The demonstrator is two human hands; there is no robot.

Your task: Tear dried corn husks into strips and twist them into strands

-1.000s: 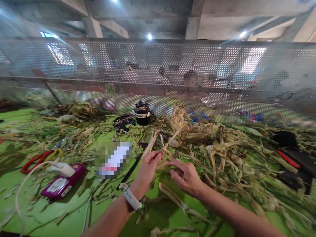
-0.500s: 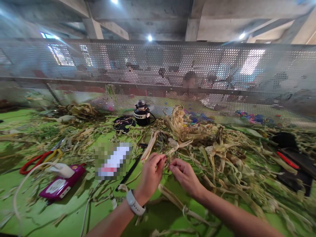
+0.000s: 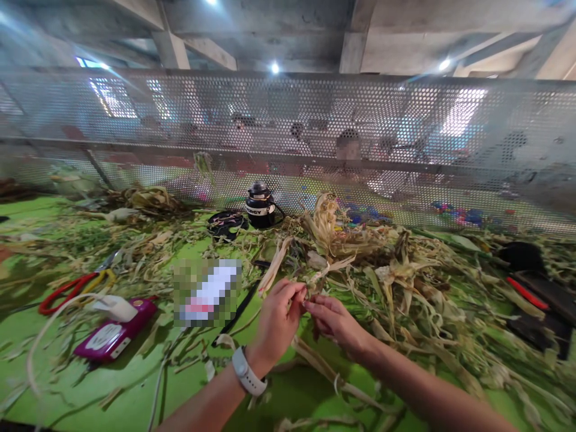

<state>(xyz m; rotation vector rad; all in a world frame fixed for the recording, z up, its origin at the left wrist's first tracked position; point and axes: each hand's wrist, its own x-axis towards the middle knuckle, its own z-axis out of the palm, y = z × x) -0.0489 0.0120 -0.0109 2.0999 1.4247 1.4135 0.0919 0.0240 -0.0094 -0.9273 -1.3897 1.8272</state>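
Note:
My left hand (image 3: 281, 312), with a white watch (image 3: 248, 372) on its wrist, is pinched closed at the middle of the table. Its fingertips meet those of my right hand (image 3: 332, 318), which is closed too. What lies between the fingertips is too small to make out. Dry husk strips (image 3: 330, 267) lie just beyond the fingers, and a long pale strip (image 3: 324, 366) runs below my right hand.
Heaped dry husks (image 3: 405, 270) cover the right side. At the left are red-handled scissors (image 3: 67, 294), a purple power strip (image 3: 114, 336) with a white plug, and a blurred-out phone-like object (image 3: 211, 291). A black jar (image 3: 260, 207) stands before a perforated metal screen (image 3: 279, 114); people sit behind it.
My right hand has moved slightly left, so its fingertips now touch those of my left hand. The fingers of my right hand are curled in more.

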